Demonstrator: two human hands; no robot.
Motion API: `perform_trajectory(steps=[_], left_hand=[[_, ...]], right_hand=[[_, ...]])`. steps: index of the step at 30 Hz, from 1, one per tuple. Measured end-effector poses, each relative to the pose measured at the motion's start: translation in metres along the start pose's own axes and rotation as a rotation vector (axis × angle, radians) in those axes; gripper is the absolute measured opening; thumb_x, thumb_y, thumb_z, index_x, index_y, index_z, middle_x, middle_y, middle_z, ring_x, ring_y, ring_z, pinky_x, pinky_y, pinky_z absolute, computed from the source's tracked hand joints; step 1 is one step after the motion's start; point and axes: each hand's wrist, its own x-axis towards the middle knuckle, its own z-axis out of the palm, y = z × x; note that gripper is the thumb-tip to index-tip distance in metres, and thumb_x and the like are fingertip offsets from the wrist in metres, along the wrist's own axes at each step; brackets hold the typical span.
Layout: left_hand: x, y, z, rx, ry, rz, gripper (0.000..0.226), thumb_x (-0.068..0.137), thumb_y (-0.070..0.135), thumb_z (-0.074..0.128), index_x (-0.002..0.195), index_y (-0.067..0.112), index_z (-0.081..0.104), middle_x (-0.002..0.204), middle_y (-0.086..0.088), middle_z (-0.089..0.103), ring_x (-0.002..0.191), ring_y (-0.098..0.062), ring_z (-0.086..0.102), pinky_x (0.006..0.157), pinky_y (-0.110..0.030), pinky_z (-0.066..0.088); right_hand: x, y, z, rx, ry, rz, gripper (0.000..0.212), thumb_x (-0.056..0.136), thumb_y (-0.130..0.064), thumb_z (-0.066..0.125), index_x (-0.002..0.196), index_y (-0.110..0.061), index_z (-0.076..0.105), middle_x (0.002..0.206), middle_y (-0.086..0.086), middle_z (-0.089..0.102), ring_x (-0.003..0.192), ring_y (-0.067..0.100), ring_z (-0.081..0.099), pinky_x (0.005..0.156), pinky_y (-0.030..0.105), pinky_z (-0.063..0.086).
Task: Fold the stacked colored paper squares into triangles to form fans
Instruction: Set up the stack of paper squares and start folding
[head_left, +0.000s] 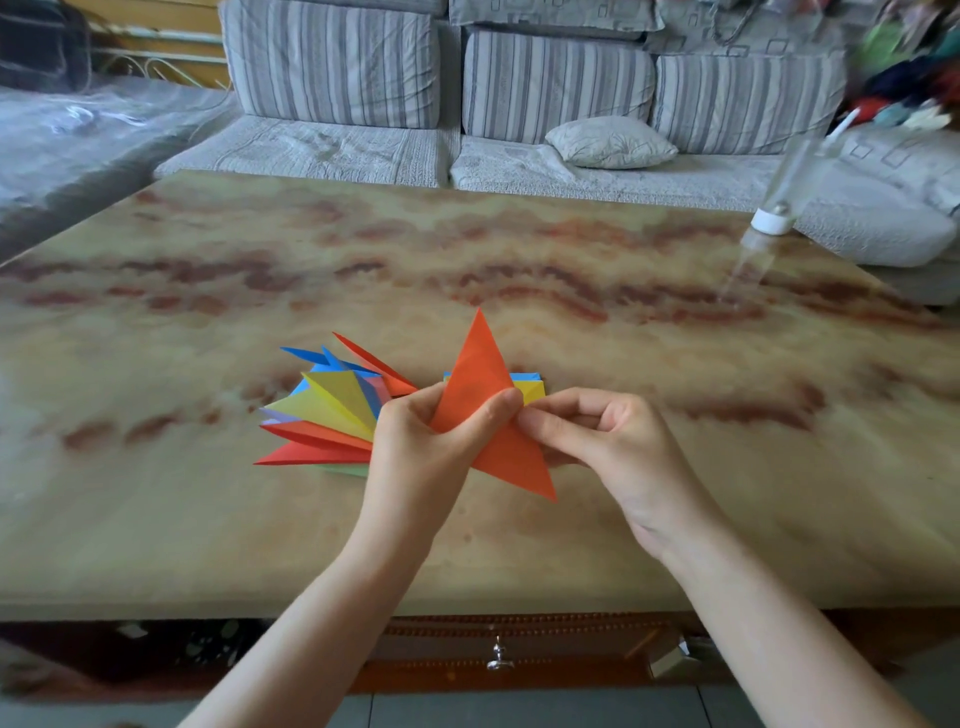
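An orange paper (480, 379), folded into a triangle, is held above the table between both hands. My left hand (421, 457) grips it from the left with the thumb pressed on its middle. My right hand (608, 447) pinches its right edge with curled fingers. A fan of folded triangles (327, 410) in red, yellow, blue, purple and green lies on the table to the left, partly behind my left hand. A small stack of flat colored squares (530, 387), yellow and blue showing, lies behind the orange paper, mostly hidden.
The marbled table (467, 249) stretches wide around the papers. A clear plastic bottle (763, 234) with a white cap stands at its far right. A grey striped sofa (545, 104) with a small pillow (610, 140) runs behind the table. A drawer handle (498, 657) shows under the front edge.
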Motion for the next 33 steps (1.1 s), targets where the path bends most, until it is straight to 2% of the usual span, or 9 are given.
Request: perform_trajectory(steps=[9, 12, 15, 22, 28, 30, 33], left_hand=[[-0.001, 0.002, -0.002, -0.075, -0.010, -0.145, 0.010, 0.076, 0.020, 0.076, 0.068, 0.015, 0.073, 0.062, 0.004, 0.070, 0.058, -0.004, 0.060, 0.054, -0.012, 0.045], [0.003, 0.006, -0.005, -0.090, -0.022, -0.143, 0.011, 0.077, 0.021, 0.074, 0.067, 0.016, 0.073, 0.063, 0.004, 0.069, 0.055, -0.004, 0.057, 0.049, -0.010, 0.041], [0.004, 0.005, -0.005, -0.089, -0.020, -0.145, 0.012, 0.077, 0.022, 0.074, 0.067, 0.016, 0.073, 0.064, 0.003, 0.069, 0.057, -0.005, 0.058, 0.051, -0.011, 0.043], [0.014, 0.010, -0.012, -0.136, 0.045, -0.182, 0.011, 0.073, 0.026, 0.076, 0.070, 0.017, 0.071, 0.061, 0.008, 0.067, 0.054, -0.003, 0.058, 0.051, -0.013, 0.044], [0.016, 0.010, -0.012, -0.134, 0.041, -0.142, 0.011, 0.073, 0.021, 0.076, 0.068, 0.016, 0.069, 0.055, 0.010, 0.062, 0.048, 0.000, 0.052, 0.046, -0.010, 0.039], [0.017, 0.009, -0.013, -0.131, 0.040, -0.132, 0.010, 0.074, 0.021, 0.076, 0.068, 0.016, 0.070, 0.058, 0.008, 0.062, 0.051, -0.003, 0.052, 0.050, -0.012, 0.040], [0.027, 0.012, -0.025, -0.159, 0.099, -0.074, 0.005, 0.076, 0.022, 0.073, 0.071, 0.019, 0.074, 0.063, 0.005, 0.063, 0.056, -0.007, 0.051, 0.064, -0.023, 0.041]], right_hand=[[-0.001, -0.002, 0.000, -0.049, -0.023, -0.015, 0.004, 0.080, -0.007, 0.069, 0.079, -0.006, 0.073, 0.073, 0.007, 0.073, 0.063, 0.011, 0.068, 0.061, 0.016, 0.050], [-0.004, -0.004, 0.000, -0.060, -0.034, -0.012, 0.004, 0.079, -0.005, 0.070, 0.077, -0.006, 0.072, 0.071, 0.006, 0.073, 0.063, 0.010, 0.067, 0.061, 0.016, 0.050], [-0.004, -0.006, 0.000, -0.065, -0.046, -0.007, 0.004, 0.079, -0.005, 0.070, 0.077, -0.006, 0.072, 0.070, 0.005, 0.073, 0.063, 0.010, 0.068, 0.062, 0.016, 0.050], [-0.007, -0.005, -0.001, -0.105, -0.082, 0.019, 0.007, 0.078, -0.003, 0.072, 0.080, 0.004, 0.071, 0.071, 0.008, 0.073, 0.064, 0.011, 0.067, 0.062, 0.015, 0.050], [-0.006, -0.006, -0.002, -0.115, -0.090, 0.011, 0.004, 0.078, -0.004, 0.072, 0.078, 0.000, 0.072, 0.070, 0.005, 0.073, 0.064, 0.009, 0.067, 0.062, 0.014, 0.049], [-0.006, -0.006, -0.003, -0.122, -0.091, 0.014, 0.002, 0.077, -0.003, 0.072, 0.077, -0.001, 0.072, 0.070, 0.004, 0.073, 0.064, 0.008, 0.067, 0.062, 0.013, 0.049], [-0.008, -0.003, -0.006, -0.192, -0.111, 0.031, 0.002, 0.076, -0.006, 0.075, 0.074, -0.007, 0.074, 0.070, 0.004, 0.073, 0.066, 0.008, 0.067, 0.064, 0.014, 0.048]])
